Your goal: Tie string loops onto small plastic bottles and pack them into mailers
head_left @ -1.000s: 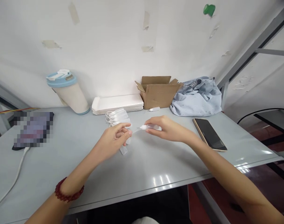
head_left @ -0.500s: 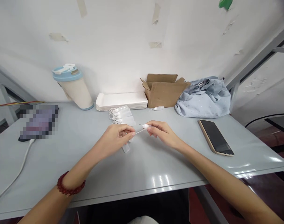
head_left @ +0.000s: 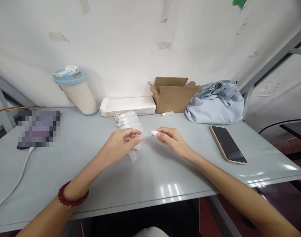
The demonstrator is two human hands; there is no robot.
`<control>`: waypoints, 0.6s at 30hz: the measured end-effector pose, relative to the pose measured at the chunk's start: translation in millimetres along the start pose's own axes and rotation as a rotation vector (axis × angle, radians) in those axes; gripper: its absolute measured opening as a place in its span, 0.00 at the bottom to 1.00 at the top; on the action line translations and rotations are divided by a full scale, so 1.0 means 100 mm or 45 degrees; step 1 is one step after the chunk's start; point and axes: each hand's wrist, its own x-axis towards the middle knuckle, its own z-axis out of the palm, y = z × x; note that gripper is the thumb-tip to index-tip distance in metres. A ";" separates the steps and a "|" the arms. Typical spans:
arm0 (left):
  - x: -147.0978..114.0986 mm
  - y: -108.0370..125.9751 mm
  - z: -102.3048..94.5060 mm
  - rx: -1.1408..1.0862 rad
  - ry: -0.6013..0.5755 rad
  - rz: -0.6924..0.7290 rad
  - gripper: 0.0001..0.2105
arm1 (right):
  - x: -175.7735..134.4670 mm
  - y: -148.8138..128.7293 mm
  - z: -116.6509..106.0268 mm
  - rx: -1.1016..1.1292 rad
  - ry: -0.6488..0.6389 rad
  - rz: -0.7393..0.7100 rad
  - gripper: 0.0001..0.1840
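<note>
My right hand [head_left: 174, 141] pinches a small needle-tip squeeze bottle [head_left: 154, 133], its white neck and thin metal needle pointing left. From the neck a thin white cap strap [head_left: 147, 135] curves across to my left hand [head_left: 124, 143], whose thumb and forefinger are closed on its far end; the cap itself is hidden by the fingers. Behind and under my left hand lie several clear squeeze bottles [head_left: 129, 118] with looped straps, partly covered by the hand. One more such bottle [head_left: 167, 114] rests alone in front of the cardboard box.
Along the wall stand a tumbler [head_left: 78, 95] with a blue lid, a stack of white envelopes [head_left: 128, 104], an open cardboard box [head_left: 174, 98] and a bundled light-blue cloth [head_left: 214, 105]. A phone [head_left: 228, 144] lies right; a blurred device [head_left: 40, 128] with a white cable lies left.
My left hand has drawn slightly left, away from the bottle, and the strap between the hands now bows in a curve. The camera view has shifted a little.
</note>
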 end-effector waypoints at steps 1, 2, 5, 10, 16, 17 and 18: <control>0.00 0.00 0.00 0.001 0.009 0.006 0.17 | -0.01 -0.01 0.00 -0.015 -0.007 -0.012 0.15; -0.01 0.01 0.00 0.005 0.021 0.012 0.16 | -0.01 -0.02 0.01 -0.026 -0.015 -0.023 0.14; -0.01 0.03 0.00 0.013 0.053 0.037 0.14 | -0.02 -0.03 0.02 -0.050 -0.046 -0.046 0.13; -0.01 0.02 -0.01 -0.032 0.008 0.065 0.12 | -0.03 -0.01 0.03 -0.088 -0.061 -0.087 0.13; -0.02 0.00 -0.01 -0.104 -0.113 0.067 0.12 | -0.06 0.00 0.06 -0.087 -0.099 -0.132 0.14; -0.02 0.00 0.00 -0.107 -0.124 0.067 0.12 | -0.07 -0.01 0.06 -0.089 -0.104 -0.137 0.14; -0.01 0.00 0.00 -0.108 -0.135 0.068 0.12 | -0.07 -0.01 0.06 -0.089 -0.106 -0.141 0.14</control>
